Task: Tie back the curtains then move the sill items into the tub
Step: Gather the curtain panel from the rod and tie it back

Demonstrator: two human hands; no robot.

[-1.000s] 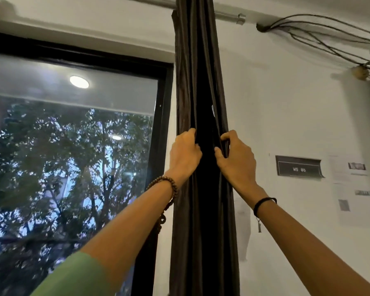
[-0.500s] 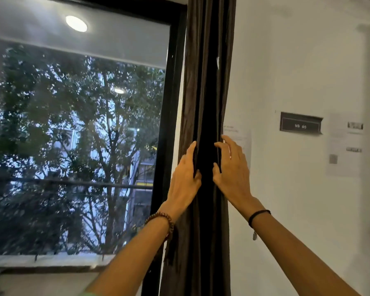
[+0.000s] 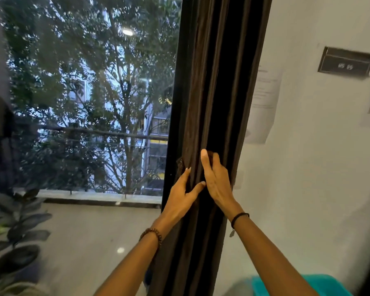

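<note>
A dark brown curtain point(image 3: 218, 82) hangs bunched in a narrow column between the window and the white wall. My left hand point(image 3: 183, 195) holds its left side, thumb across the front folds and fingers round the edge. My right hand point(image 3: 217, 182) holds its right side at the same height, thumb pointing up and fingers tucked into the folds. A small dark strap end point(image 3: 180, 164) shows just above my left fingers. The teal tub point(image 3: 320, 285) peeks in at the bottom right, below my right forearm.
The black window frame point(image 3: 175, 103) runs just left of the curtain. Large dark plant leaves point(image 3: 17, 231) fill the lower left. A pale ledge point(image 3: 98, 197) runs along the window's bottom. Papers and a dark sign point(image 3: 346, 63) hang on the wall at right.
Both hands have slid down the curtain from high up to about mid height. My view has tilted down, bringing the ledge, the plant and the tub into sight.
</note>
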